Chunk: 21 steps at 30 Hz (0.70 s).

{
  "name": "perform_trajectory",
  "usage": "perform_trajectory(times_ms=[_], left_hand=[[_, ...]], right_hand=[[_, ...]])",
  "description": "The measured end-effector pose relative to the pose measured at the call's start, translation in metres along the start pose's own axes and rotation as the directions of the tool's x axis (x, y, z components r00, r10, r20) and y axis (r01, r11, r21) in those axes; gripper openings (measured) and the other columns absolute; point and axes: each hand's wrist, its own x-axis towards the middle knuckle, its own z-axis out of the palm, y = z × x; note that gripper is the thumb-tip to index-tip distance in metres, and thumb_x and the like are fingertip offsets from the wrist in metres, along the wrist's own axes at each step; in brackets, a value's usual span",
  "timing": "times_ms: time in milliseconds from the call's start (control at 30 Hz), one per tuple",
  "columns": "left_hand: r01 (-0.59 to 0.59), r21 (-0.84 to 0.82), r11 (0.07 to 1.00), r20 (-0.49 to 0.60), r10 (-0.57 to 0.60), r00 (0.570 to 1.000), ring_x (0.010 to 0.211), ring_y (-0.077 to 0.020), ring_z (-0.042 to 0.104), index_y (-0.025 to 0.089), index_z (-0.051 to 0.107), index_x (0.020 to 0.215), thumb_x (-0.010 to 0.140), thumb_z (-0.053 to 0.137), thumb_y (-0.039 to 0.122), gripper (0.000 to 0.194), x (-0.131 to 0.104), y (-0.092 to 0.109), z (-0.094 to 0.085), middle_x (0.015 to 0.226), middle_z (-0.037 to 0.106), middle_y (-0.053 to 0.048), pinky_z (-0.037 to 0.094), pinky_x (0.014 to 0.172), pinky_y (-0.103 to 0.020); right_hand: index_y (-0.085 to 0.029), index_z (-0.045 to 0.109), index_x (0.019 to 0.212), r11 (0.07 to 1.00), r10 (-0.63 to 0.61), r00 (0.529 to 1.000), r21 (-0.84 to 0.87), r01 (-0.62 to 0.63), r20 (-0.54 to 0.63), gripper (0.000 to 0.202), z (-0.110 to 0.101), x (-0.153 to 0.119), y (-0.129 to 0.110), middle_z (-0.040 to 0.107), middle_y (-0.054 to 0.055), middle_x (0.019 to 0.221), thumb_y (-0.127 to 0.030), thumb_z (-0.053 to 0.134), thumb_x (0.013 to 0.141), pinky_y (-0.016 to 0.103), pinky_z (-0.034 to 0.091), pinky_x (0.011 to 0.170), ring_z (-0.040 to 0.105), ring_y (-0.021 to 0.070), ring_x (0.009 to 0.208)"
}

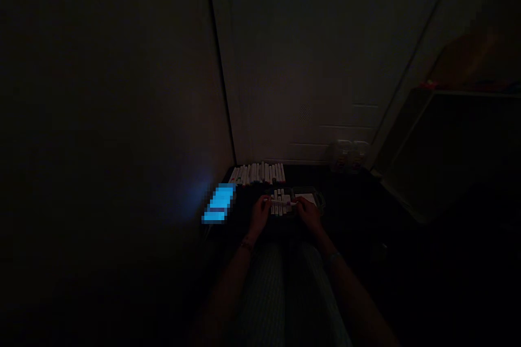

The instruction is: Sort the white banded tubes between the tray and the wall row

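Between my two hands a white marker with a purple band [280, 202] lies level. Its left end is in the closed fingers of my left hand [259, 214]. My right hand [309, 213] pinches the other end, near the purple part. Just beneath the marker sits an open clear plastic case [321, 201]. Several white markers [279, 210] stand or lie in its left half, partly covered by the held one. A pale sheet or card [305, 197] shows in the right half, behind my right hand. Dim light hides the finer details.
A row of several white markers [258, 173] lies along the back of the dark table [345, 200]. At the left edge glows a blurred bright screen [220, 204]. Two clear bottles or jugs [349, 156] stand at the back right, against the wall. A dark shelf-like frame [431, 100] is on the right.
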Motion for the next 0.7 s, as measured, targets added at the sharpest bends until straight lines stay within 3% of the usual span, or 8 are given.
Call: perform_trajectory(times_ms=[700], left_hand=[[0.040,0.003,0.999,0.001,-0.040,0.999,0.080,-0.0149,0.055,0.017,0.055,0.089,0.078,0.043,0.036,0.025,0.0003,0.0092,0.0002,0.084,0.060,-0.003,0.042,0.072,-0.025]], right_hand=[[-0.024,0.060,0.093,0.999,0.026,1.000,-0.031,-0.026,-0.002,0.031,-0.0032,-0.0003,-0.0035,0.062,-0.002,0.078,-0.028,0.032,0.080,0.020,0.034,0.057,0.053,0.0128,0.069]])
